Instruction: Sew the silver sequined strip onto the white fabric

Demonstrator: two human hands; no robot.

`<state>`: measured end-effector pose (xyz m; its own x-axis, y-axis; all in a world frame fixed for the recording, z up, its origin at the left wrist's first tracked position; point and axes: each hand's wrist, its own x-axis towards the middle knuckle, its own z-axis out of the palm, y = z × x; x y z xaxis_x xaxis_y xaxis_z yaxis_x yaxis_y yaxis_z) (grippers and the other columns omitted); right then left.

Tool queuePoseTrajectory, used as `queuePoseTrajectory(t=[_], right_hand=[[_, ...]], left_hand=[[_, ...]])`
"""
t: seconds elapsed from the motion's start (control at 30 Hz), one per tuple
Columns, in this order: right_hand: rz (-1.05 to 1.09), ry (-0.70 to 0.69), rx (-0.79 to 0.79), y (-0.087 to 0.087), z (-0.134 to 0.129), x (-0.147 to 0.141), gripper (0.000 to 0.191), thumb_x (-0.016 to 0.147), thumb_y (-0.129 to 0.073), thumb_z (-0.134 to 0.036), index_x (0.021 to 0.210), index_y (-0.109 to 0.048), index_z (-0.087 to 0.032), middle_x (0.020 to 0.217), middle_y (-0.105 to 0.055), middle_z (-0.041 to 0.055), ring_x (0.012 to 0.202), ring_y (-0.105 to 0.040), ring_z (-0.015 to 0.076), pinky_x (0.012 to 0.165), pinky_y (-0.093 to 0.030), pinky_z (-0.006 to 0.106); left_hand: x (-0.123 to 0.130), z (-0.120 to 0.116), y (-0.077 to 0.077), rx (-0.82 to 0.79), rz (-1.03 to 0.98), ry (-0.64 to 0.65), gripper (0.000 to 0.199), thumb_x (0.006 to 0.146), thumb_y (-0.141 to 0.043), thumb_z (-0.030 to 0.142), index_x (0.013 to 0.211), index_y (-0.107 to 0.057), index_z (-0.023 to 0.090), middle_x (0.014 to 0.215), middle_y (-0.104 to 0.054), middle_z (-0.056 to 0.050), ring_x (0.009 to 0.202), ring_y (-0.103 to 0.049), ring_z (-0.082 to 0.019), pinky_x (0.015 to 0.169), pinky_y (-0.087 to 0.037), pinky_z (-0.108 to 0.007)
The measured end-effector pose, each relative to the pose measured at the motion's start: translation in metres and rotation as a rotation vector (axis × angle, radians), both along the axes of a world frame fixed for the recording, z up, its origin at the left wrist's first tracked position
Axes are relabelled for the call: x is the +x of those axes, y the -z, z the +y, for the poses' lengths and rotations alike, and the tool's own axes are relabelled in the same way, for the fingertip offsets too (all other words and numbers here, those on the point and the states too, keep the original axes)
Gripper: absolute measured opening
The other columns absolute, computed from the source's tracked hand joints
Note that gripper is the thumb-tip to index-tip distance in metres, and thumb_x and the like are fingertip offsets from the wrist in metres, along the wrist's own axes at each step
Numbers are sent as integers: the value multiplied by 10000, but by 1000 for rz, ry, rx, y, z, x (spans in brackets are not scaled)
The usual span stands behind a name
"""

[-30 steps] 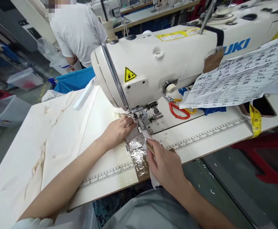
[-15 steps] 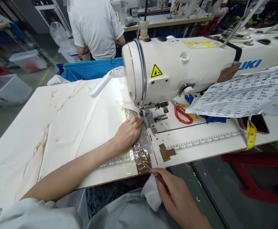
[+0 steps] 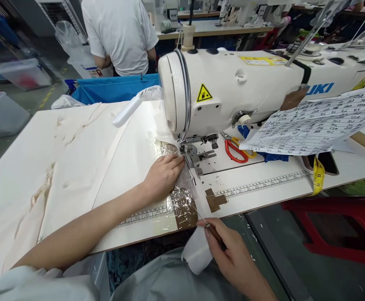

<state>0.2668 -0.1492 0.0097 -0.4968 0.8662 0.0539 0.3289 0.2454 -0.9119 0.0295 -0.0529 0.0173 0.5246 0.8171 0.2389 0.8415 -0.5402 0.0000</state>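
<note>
one awl (image 3: 214,234) (in right hand (image 3: 237,261))

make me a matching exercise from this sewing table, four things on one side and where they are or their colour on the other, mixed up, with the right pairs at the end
Column one
1. left hand
2. pointed tool
3. scissors
4. tape measure

Column two
A. one red handle loop, one yellow
B. gripped in the right hand
C. yellow, at the front edge of the table
D. just in front of the needle area of the sewing machine

Right pairs: 1-D, 2-B, 3-A, 4-C
</note>
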Motion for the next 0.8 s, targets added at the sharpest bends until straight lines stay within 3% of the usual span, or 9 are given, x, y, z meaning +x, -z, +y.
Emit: queuePoseTrajectory(t=[0.1, 0.2, 0.27, 0.33, 0.47, 0.63, 0.8], right_hand=[[111, 99, -149, 2, 1, -1, 231, 1017, -450, -354, 1057, -625, -208, 708, -569, -5, 585, -526, 145, 518, -394, 223], [321, 227, -420, 6, -3, -9, 283, 948, -580, -472, 1016, -657, -209, 755, -585, 15, 612, -533, 150, 521, -417, 214], [483, 274, -632, 8, -9, -16, 364, 891, -645, -535, 1063, -657, -214, 792, -605, 27, 620, -552, 155, 522, -440, 216], [549, 284, -716, 8, -14, -21, 432, 867, -668, -562, 1118, -650, -210, 854, -636, 51, 674, -586, 174, 555, -472, 230], [369, 271, -554, 5, -18, -21, 437, 916, -608, -566, 1128, -639, -186, 936, -650, 75, 820, -603, 202, 691, -508, 253], [193, 305, -461, 1, -7, -13, 519, 950, -518, -592, 1210, -592, -150, 775, -590, 32, 630, -523, 163, 560, -450, 231], [173, 327, -339, 3, 5, -17, 429, 976, -508, -523, 1223, -596, -183, 877, -621, 37, 727, -558, 174, 641, -469, 235]], left_hand=[[-3, 5, 3, -4, -22, 1, 437, 906, -383, 29, 1306, -558, 42, 1317, -589, -144, 1223, -498, -291, 975, -502, -455], [-9, 9, 5, -12, -39, 24, 471, 869, -387, 16, 1308, -555, 40, 1334, -577, -148, 1254, -497, -277, 1026, -487, -457], [-13, 9, 5, -20, -50, 66, 486, 851, -387, 11, 1309, -549, 27, 1348, -566, -150, 1274, -491, -267, 1057, -473, -453], [-16, 8, 5, -29, -54, 96, 508, 836, -387, 6, 1319, -541, 30, 1371, -546, -152, 1294, -476, -269, 1064, -469, -463], [-12, 4, 6, -22, -22, 62, 521, 841, -363, -4, 1332, -531, 37, 1382, -524, -180, 1297, -459, -304, 1013, -488, -505], [-3, 7, 4, 45, 25, 27, 469, 887, -308, -23, 1288, -549, 5, 1334, -542, -195, 1249, -456, -310, 952, -512, -456], [-4, 16, 3, 55, -45, -1, 434, 947, -275, 28, 1227, -604, 64, 1161, -590, -170, 1042, -508, -282, 836, -539, -420]])
